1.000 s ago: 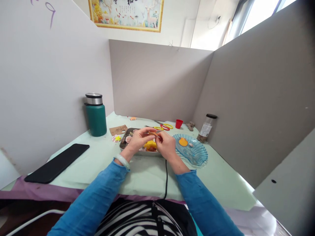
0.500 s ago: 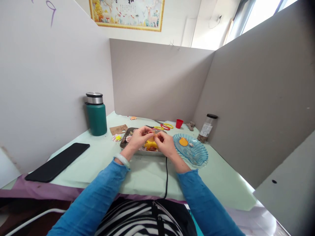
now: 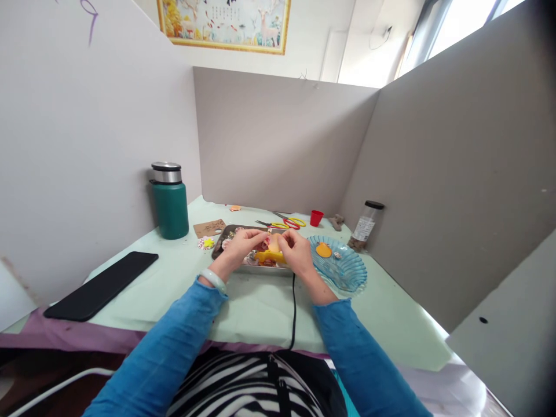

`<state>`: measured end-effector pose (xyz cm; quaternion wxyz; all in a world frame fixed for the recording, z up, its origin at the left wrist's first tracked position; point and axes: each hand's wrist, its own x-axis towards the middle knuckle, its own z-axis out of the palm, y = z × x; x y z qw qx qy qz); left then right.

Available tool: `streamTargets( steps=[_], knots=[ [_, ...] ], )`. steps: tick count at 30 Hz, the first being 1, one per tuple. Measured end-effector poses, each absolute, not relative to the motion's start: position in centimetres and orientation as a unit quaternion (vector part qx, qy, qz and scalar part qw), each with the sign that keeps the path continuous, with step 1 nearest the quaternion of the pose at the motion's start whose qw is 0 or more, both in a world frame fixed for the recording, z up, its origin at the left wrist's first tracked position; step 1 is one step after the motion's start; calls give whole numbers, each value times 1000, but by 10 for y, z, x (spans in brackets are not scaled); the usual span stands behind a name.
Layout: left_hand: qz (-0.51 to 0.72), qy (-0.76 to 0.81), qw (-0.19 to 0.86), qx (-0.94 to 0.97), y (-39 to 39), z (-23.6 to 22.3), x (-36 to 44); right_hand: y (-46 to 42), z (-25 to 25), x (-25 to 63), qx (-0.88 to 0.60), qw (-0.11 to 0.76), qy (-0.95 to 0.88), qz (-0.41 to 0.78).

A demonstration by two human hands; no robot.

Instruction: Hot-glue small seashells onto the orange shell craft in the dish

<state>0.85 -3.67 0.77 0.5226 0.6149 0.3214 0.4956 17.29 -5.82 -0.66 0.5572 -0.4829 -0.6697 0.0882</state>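
My left hand [image 3: 241, 246] and my right hand [image 3: 296, 250] meet over a metal tray [image 3: 219, 246] in the middle of the table. Both pinch a small pale orange piece [image 3: 274, 242] held between their fingertips. Just under the piece sits a yellow object [image 3: 269, 256] in the tray, among several small shells and decorations. A black cable [image 3: 294, 313] runs from the tray toward my body. My left wrist wears a pale bangle [image 3: 212, 280].
A blue shell-shaped glass dish [image 3: 343, 269] with an orange disc lies right of the tray. Behind are yellow and red scissors [image 3: 290, 222], a red cup [image 3: 316, 218] and a clear jar [image 3: 365, 225]. A green flask [image 3: 169, 201] and black phone [image 3: 101, 285] stand left. Partition walls enclose the table.
Both hands have stayed over the tray and shifted slightly away from me. The small orange piece has turned between the fingertips and shows more of its face.
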Motion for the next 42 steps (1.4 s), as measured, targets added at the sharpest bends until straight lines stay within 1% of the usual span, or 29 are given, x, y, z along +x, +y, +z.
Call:
streamTargets(
  steps=[4,10,18,23,30,42],
  knots=[
    [456,303,586,598,-38,9,6,-57,-7,174,-487,569,-658,79],
    [453,295,618,570,-39,11,5,-60,-7,173,-478,573,-664,53],
    [470,288,617,561,-36,9,4,-61,-9,171,-462,581,-668,48],
    [448,273,629,573,-37,10,4,-58,-11,171,-465,588,-660,40],
    [434,285,608,601,-34,7,3,-59,-13,170,-451,576,-681,29],
    [443,301,593,601,-33,7,3,-59,-12,169,-445,587,-674,63]
  ],
)
